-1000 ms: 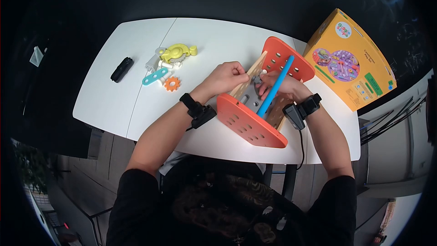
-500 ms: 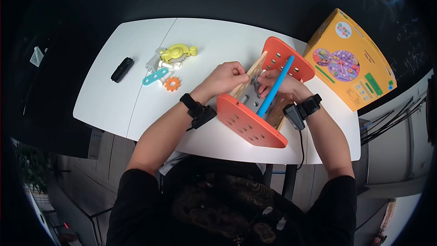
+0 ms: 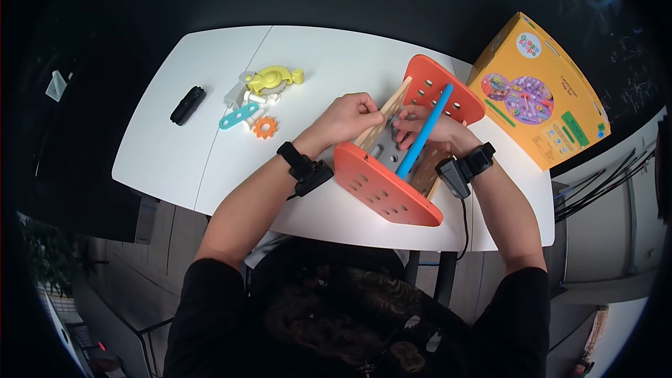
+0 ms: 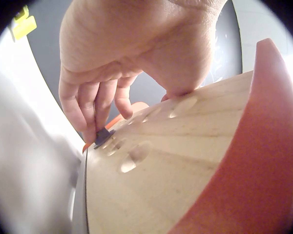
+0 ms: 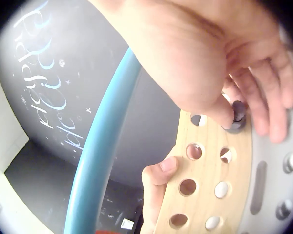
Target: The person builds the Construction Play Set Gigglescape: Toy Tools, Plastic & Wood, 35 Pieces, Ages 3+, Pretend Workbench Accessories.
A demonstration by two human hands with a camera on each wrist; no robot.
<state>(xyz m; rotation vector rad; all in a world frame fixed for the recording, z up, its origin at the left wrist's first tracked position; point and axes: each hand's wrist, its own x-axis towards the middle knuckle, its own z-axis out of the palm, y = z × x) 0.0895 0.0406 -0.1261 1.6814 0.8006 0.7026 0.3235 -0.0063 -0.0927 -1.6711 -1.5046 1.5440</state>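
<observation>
A toy toolbox with orange end panels [image 3: 381, 192], a blue rod handle [image 3: 427, 129] and a grey base [image 5: 273, 187] stands on the table. My right hand [image 3: 451, 134] reaches inside, under the rod. Its thumb and a finger pinch a dark grey nut [image 5: 235, 126] against the inner face of a perforated wooden side panel [image 5: 205, 170]; the other fingers spread loosely. From outside, my left hand [image 3: 348, 120] grips the same panel. Its thumb [image 5: 158, 175] hooks over the top edge, while its fingertips press a dark grey bolt head [image 4: 102, 137] on the outer face.
Left on the white table [image 3: 231, 49] lie a yellow toy piece [image 3: 269, 82], a turquoise strip [image 3: 239, 118], an orange gear [image 3: 264, 128] and white screws. Farther left is a black object [image 3: 187, 106]. A yellow box [image 3: 553, 98] stands behind the toolbox, at right.
The right hand's fingers have curled and spread again around the nut, shifting slightly. The left hand and the toolbox stay in place.
</observation>
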